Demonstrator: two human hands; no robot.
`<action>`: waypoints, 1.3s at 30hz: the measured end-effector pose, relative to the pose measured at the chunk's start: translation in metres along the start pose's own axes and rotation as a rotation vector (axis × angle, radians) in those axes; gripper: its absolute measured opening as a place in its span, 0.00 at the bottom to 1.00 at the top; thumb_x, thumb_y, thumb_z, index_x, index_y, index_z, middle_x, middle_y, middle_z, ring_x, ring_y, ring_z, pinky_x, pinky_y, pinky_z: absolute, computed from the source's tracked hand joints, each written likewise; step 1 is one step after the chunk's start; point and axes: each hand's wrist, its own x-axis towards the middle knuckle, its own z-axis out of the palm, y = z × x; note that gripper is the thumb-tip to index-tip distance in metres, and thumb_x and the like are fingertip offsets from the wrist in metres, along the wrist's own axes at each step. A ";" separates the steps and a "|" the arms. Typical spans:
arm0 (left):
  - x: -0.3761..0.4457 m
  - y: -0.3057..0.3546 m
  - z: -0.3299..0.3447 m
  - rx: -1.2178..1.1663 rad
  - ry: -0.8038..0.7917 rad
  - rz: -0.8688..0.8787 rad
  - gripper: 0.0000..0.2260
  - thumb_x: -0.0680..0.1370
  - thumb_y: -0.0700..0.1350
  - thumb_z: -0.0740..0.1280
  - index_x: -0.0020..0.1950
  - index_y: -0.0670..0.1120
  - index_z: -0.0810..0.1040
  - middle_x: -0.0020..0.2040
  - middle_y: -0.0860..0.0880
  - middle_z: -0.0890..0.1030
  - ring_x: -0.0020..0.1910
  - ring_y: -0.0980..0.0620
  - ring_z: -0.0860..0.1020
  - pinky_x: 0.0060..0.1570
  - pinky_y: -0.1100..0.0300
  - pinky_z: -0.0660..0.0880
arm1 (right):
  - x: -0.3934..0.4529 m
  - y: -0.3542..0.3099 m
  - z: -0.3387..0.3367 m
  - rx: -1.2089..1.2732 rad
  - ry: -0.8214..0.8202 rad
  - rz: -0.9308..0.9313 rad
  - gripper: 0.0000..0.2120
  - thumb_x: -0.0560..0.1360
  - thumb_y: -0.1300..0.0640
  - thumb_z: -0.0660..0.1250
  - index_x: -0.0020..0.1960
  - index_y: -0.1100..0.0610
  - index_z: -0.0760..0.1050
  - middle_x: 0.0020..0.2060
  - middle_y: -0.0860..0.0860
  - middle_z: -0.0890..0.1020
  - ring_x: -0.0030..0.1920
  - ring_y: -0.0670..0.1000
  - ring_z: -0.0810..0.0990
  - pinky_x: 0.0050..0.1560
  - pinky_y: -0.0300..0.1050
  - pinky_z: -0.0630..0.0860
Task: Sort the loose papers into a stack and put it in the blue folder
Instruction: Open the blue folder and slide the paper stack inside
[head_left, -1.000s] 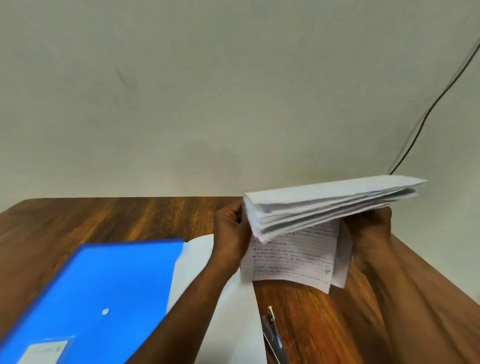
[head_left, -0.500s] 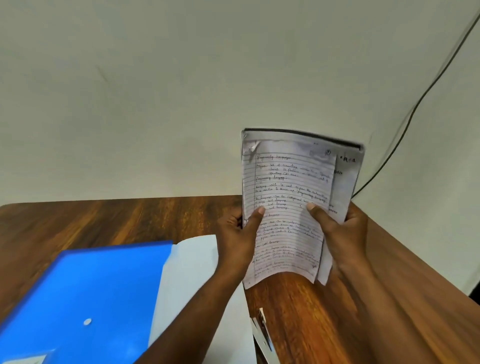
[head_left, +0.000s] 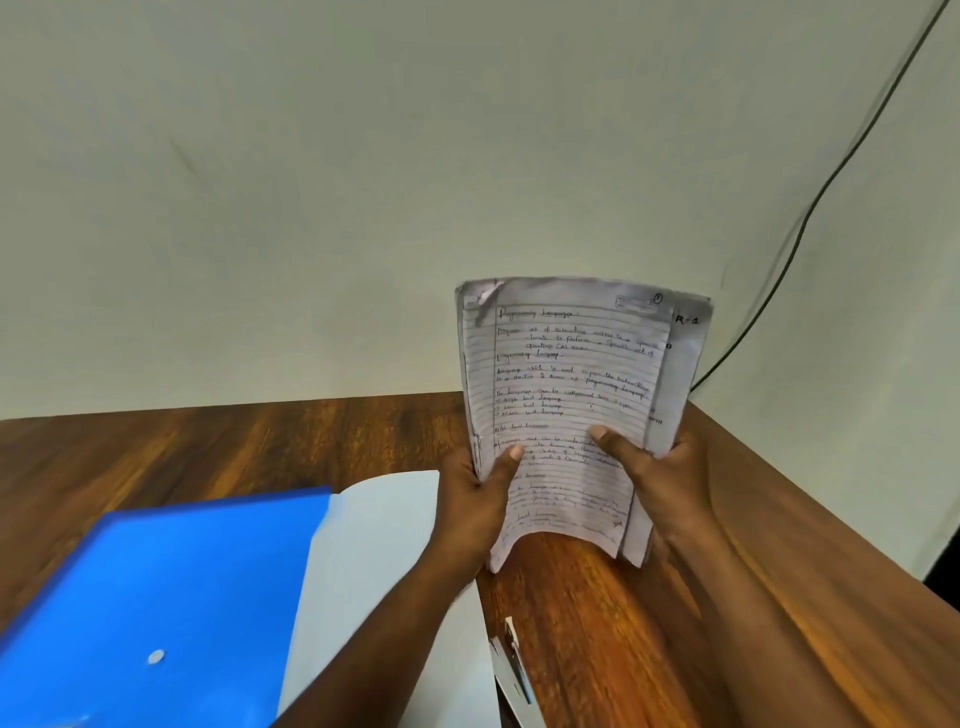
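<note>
Study desk (head_left: 260, 447); handwritten notes (head_left: 566, 395)

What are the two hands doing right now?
Left hand: closed on the stack of papers, left edge.
Right hand: closed on the same stack, right edge.

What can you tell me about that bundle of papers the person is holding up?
The stack of papers is white lined sheets, the front one covered in handwriting too blurred to read. It is held nearly upright above the wooden table, its edges uneven and its bottom corners curling. The left hand grips its left edge and the right hand its right edge, thumbs on the front page.
</note>
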 end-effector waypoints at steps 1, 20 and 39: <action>0.002 0.002 0.000 -0.006 0.005 0.012 0.10 0.81 0.52 0.71 0.62 0.55 0.80 0.54 0.53 0.88 0.50 0.50 0.88 0.47 0.51 0.86 | 0.002 -0.001 -0.002 0.010 -0.005 -0.015 0.12 0.71 0.61 0.80 0.50 0.49 0.84 0.46 0.45 0.89 0.47 0.47 0.89 0.48 0.48 0.85; 0.003 -0.008 -0.008 -0.067 0.043 -0.113 0.12 0.81 0.48 0.73 0.64 0.54 0.80 0.55 0.51 0.88 0.54 0.47 0.87 0.54 0.41 0.85 | 0.005 0.013 -0.016 -0.109 -0.156 0.123 0.12 0.72 0.61 0.79 0.54 0.58 0.84 0.45 0.50 0.89 0.43 0.48 0.89 0.37 0.38 0.83; -0.011 0.004 0.022 -0.736 -0.087 -0.188 0.27 0.78 0.31 0.71 0.75 0.47 0.73 0.67 0.40 0.82 0.66 0.39 0.82 0.61 0.41 0.80 | -0.018 0.025 0.030 0.567 -0.068 0.193 0.29 0.73 0.73 0.73 0.72 0.61 0.73 0.64 0.60 0.83 0.65 0.63 0.82 0.65 0.70 0.77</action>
